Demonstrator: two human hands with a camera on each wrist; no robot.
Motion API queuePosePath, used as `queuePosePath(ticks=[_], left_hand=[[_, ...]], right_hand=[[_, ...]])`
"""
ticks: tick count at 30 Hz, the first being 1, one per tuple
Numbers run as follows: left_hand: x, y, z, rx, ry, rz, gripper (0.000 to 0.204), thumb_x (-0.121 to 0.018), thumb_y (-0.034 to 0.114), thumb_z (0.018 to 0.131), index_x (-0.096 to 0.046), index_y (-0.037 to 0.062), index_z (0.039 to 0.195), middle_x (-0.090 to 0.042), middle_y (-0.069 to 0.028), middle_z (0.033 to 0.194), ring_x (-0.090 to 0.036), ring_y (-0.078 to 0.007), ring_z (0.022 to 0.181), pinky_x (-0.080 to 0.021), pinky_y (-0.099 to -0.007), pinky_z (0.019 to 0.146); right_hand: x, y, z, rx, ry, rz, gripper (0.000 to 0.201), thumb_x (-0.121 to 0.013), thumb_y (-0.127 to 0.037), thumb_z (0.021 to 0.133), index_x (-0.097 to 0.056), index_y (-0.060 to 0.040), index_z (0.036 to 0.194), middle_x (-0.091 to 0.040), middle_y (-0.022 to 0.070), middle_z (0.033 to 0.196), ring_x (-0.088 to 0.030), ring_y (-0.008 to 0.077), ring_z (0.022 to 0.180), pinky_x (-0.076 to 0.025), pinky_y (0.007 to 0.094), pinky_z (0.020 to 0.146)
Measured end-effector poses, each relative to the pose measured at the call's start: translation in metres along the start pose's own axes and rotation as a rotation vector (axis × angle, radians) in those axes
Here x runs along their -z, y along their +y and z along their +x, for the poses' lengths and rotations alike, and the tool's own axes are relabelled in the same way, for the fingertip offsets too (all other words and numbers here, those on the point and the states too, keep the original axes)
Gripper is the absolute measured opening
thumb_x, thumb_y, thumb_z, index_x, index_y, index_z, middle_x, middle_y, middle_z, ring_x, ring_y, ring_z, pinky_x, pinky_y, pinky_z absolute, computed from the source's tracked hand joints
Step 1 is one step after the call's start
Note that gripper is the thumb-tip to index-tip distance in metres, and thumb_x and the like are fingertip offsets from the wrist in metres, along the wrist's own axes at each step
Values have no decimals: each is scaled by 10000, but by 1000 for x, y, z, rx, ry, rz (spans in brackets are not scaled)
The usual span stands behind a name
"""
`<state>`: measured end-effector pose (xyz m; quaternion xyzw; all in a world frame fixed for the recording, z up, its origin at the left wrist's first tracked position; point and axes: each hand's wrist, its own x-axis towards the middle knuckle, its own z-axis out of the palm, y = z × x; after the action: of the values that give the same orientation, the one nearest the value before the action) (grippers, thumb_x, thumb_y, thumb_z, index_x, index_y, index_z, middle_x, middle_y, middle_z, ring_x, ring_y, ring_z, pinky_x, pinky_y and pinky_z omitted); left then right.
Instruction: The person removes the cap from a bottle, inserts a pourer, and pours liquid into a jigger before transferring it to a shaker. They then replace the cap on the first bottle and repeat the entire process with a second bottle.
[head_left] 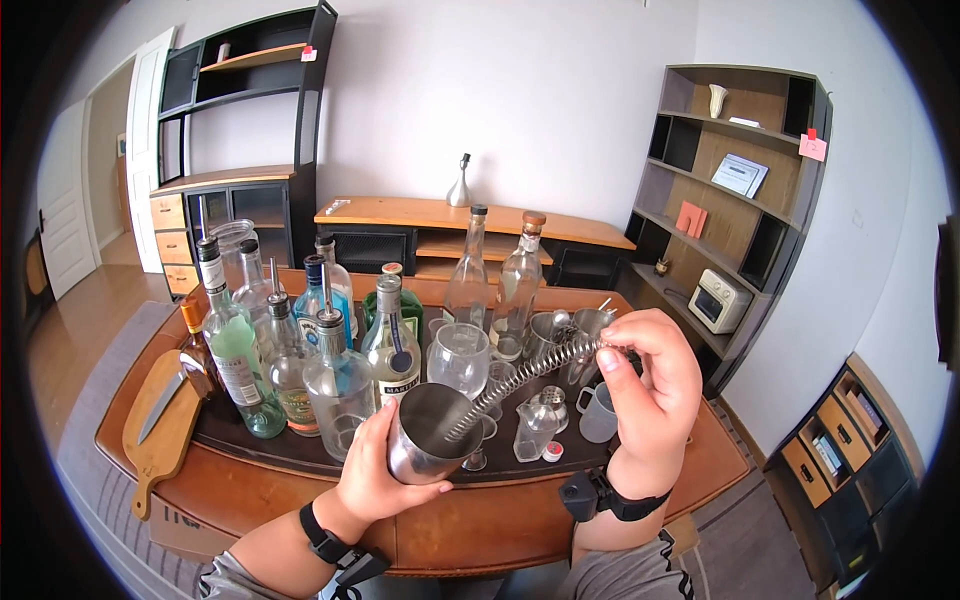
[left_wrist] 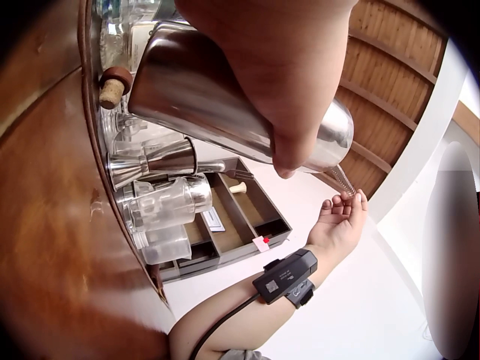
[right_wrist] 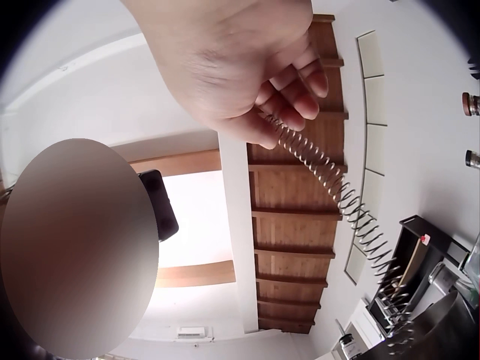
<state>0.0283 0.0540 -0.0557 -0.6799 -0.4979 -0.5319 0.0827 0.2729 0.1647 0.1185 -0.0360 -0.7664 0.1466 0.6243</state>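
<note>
My left hand grips a steel shaker cup, tilted with its mouth up and toward the right. In the left wrist view the hand wraps round the cup. A metal coil spring stretches from the cup's mouth up to my right hand, which pinches its upper end between thumb and fingers. The right wrist view shows the hand with the spring hanging from the fingertips, its lower end at the cup's dark opening.
Bottles crowd the table's left, beside a wooden board with a knife. Behind the cup stand a round glass and two tall bottles. To the right are a small glass pitcher, a frosted mug and a jigger.
</note>
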Motion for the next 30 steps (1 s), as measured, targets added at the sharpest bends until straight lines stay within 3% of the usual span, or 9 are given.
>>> queuePosePath(ticks=[5, 8, 18, 21, 24, 27, 30], left_hand=[[-2, -4, 0, 6, 18, -35, 1269, -975, 315, 545, -221, -15, 1511, -533, -213, 1321, -554, -387, 1185, -436, -466, 1009], [-2, -2, 0, 14, 12, -24, 1269, -975, 316, 544, -223, -14, 1511, -526, -215, 1329, -548, -389, 1192, -434, -467, 1013], [-1, -1, 0, 34, -4, -19, 1273, -977, 321, 540, -224, -12, 1510, -520, -209, 1337, -548, -384, 1192, -431, -467, 1018], [0, 0, 1, 29, -4, -8, 1271, -976, 316, 542, -222, -7, 1513, -522, -207, 1335, -549, -382, 1190, -432, -468, 1015], [-1, -1, 1, 23, 0, -14, 1267, -974, 310, 547, -220, 0, 1516, -528, -205, 1329, -552, -382, 1186, -434, -468, 1009], [0, 0, 2, 10, 3, -20, 1264, -972, 306, 550, -217, 7, 1519, -537, -203, 1319, -557, -383, 1179, -436, -468, 1004], [-1, -1, 3, 2, 7, -24, 1263, -972, 306, 552, -216, 12, 1520, -543, -203, 1313, -562, -383, 1173, -438, -468, 1000]], right_hand=[[-4, -9, -2, 82, 45, -56, 170, -693, 70, 804, -652, -2, 953, -655, 112, 894, -616, 221, 767, -484, 311, 691], [-2, -12, 5, 162, -169, -91, 169, -708, 46, 793, -657, -19, 940, -664, 111, 855, -610, 263, 721, -476, 336, 663], [-3, -9, 3, 225, -92, -71, 188, -733, 33, 774, -660, -38, 932, -673, 101, 846, -602, 257, 681, -462, 345, 634], [-5, -8, 0, 245, 32, -77, 207, -732, 47, 763, -661, -37, 938, -673, 105, 843, -603, 251, 681, -463, 340, 635], [1, -9, 1, 218, -92, -68, 221, -723, 65, 759, -660, -32, 947, -674, 113, 857, -605, 247, 690, -467, 336, 644], [-7, -6, -2, 260, 126, -68, 215, -716, 74, 762, -660, -26, 945, -669, 124, 870, -601, 239, 697, -469, 324, 656], [-4, -6, 1, 245, 27, -66, 215, -710, 81, 766, -661, -18, 951, -664, 130, 879, -596, 235, 700, -470, 313, 655]])
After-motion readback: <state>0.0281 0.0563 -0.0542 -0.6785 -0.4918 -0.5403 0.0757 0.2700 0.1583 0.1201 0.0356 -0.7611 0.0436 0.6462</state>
